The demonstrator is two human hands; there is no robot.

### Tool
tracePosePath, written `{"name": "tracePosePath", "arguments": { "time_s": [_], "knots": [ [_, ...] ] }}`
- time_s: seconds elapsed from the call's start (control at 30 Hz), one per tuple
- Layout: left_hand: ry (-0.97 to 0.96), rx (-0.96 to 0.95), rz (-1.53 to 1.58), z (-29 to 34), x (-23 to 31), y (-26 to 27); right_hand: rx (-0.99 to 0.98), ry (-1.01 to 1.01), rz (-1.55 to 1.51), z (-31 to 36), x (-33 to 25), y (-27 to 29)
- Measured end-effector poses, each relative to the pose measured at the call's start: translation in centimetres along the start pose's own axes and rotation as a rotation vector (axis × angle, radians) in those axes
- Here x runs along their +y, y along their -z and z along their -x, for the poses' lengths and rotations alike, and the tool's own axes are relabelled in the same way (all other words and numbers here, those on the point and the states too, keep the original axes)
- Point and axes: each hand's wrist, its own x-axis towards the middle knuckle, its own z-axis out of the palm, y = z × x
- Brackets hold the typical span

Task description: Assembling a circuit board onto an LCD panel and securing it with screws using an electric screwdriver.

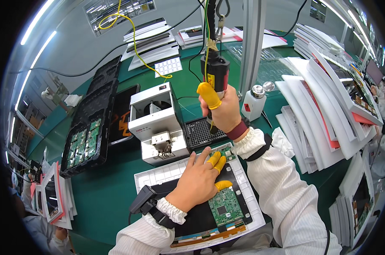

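My right hand (pixel 226 111), with a yellow finger cot on the thumb, is closed round a black electric screwdriver (pixel 215 68) that hangs upright from a hook and cable. The screwdriver's lower end is mostly hidden by the hand. My left hand (pixel 195 180), fingers stretched out and some in yellow cots, lies flat on an open panel device in a white frame (pixel 252 208). Its fingertips rest beside a small green circuit board (pixel 229 155) at the far edge. A larger green circuit board (pixel 225 207) sits under and nearer than the thumb.
A white screw feeder (pixel 158 123) stands just beyond the device, beside a black perforated tray (pixel 203 131). To the right are a white pump bottle (pixel 253 104) and stacked white foam sheets (pixel 320 106). A black case (pixel 86 140) at left holds several green boards.
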Motion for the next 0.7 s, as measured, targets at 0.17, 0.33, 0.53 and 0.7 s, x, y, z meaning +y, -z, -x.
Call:
{"name": "tracePosePath", "arguments": {
  "time_s": [0.17,0.33,0.53,0.7],
  "knots": [
    [-0.034,0.072,0.049,-0.3,0.0,-0.6,-0.005,0.049,-0.061,0.0,-0.5,1.2],
    [-0.021,0.072,0.066,0.0,0.0,-0.6,-0.045,0.115,-0.108,1.0,-3.3,1.7],
    [-0.010,0.054,0.055,-0.2,0.0,-0.2,-0.095,0.119,-0.122,3.4,-4.7,3.4],
    [-0.001,-0.014,-0.013,-0.3,0.2,0.3,-0.095,0.112,-0.074,4.1,-3.1,3.9]
  ]
}}
